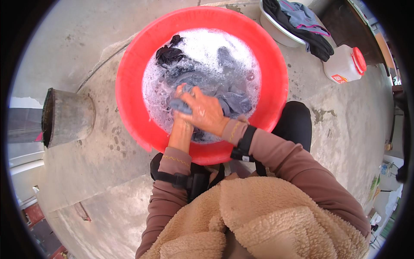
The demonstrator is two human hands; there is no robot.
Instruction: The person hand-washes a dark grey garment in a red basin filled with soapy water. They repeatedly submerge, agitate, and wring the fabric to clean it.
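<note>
A large red basin [129, 82] holds foamy grey water with clothes in it. Both my hands are gripped together on a bunched grey-blue cloth [179, 104] above the water, left of the basin's middle. My right hand [200, 110] lies over the top with bent fingers on the cloth. My left hand [182, 113] is beneath it, mostly hidden by the right hand and the cloth. A black garment [168, 55] floats at the back left, and a grey garment [233, 101] lies half under the water to the right.
A metal bucket [69, 116] stands on the concrete floor at the left. A white tub [284, 36] piled with dark and grey clothes is at the back right, beside a white jug with a red lid [343, 62]. My black-clad right knee [297, 121] is against the basin.
</note>
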